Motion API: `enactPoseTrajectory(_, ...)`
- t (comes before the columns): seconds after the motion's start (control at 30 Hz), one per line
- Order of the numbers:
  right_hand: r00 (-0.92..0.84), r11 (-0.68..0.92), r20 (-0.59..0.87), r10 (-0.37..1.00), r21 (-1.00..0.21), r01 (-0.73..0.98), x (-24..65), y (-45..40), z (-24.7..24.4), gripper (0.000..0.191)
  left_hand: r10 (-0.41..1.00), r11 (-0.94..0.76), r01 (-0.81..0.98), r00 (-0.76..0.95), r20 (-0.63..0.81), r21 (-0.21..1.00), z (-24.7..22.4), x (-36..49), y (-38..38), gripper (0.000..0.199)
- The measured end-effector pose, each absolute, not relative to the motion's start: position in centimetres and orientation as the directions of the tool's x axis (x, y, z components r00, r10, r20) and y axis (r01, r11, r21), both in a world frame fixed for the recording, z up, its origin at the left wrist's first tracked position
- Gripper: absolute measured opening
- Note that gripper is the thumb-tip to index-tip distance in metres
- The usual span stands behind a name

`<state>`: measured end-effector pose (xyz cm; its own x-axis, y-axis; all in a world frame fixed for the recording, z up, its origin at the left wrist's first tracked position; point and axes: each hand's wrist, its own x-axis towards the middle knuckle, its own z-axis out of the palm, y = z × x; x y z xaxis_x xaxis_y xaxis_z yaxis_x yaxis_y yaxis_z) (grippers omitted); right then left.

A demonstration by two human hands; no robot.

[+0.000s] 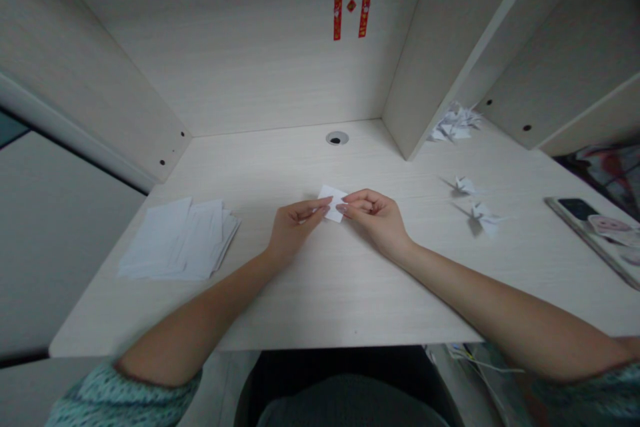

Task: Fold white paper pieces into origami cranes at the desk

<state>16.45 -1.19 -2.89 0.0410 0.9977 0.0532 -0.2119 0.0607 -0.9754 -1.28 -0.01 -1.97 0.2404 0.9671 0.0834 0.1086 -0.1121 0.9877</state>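
A small folded piece of white paper [330,195] is held up just over the middle of the desk. My left hand [298,225] pinches its left side between thumb and forefinger. On the opposite side, my right hand [376,219] pinches the paper in the same way, with the other fingers curled in. The fingertips hide part of the folds. Two folded paper cranes, one farther back [465,185] and one nearer [484,213], stand to the right of my right hand. Left of my left hand lies a spread stack of white paper sheets [170,240].
More folded paper cranes [456,123] are heaped behind the upright divider [425,73]. A phone [595,233] lies by the right edge. The desk [300,307] has a round cable hole [337,139] near the back panel, where red paper decorations [351,5] hang.
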Motion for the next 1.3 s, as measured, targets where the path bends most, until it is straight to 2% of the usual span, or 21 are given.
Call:
enactPoseTrajectory(0.17, 0.049, 0.046, 0.037, 0.998, -0.976, -0.212, 16.52, -1.01, -2.94, 0.026, 0.958, -0.083, 0.033, 0.277, 0.071, 0.996, -1.84, -1.20, -0.05, 0.037)
enactPoseTrajectory(0.33, 0.058, 0.044, 0.032, 0.998, -0.976, -0.213, 16.63, -0.93, -3.02, 0.024, 0.963, -0.040, -0.038, 0.263, 0.048, 0.998, -1.33, -0.80, -0.35, 0.070)
enactPoseTrajectory(0.4, 0.051, 0.042, 0.031, 0.998, -0.973, -0.227, 16.61, -0.95, -3.03, 0.023, 0.969, -0.020, -0.039, 0.245, 0.029, 0.999, -1.28, -0.70, -0.36, 0.074)
enactPoseTrajectory(0.6, 0.064, 0.075, 0.061, 0.996, -0.966, -0.246, 16.51, -0.92, -3.13, 0.022, 0.971, 0.054, 0.007, 0.231, -0.054, 0.998, -1.59, -0.78, -0.03, 0.061)
enactPoseTrajectory(0.97, 0.072, 0.064, 0.046, 0.996, -0.960, -0.272, 16.56, -0.85, -3.06, 0.021, 0.973, 0.045, -0.047, 0.229, -0.033, 0.998, -1.78, -0.79, 0.28, 0.046)
enactPoseTrajectory(1.13, 0.067, 0.042, 0.023, 0.997, -0.951, -0.305, 16.62, -0.66, -3.21, 0.021, 0.967, 0.044, -0.076, 0.254, -0.024, 0.996, -2.10, -0.96, 0.34, 0.049)
enactPoseTrajectory(1.3, 0.078, 0.066, 0.047, 0.996, -0.962, -0.264, 16.76, -0.48, -3.17, 0.023, 0.960, 0.040, -0.033, 0.278, -0.029, 0.999, -2.15, -1.11, 0.44, 0.055)
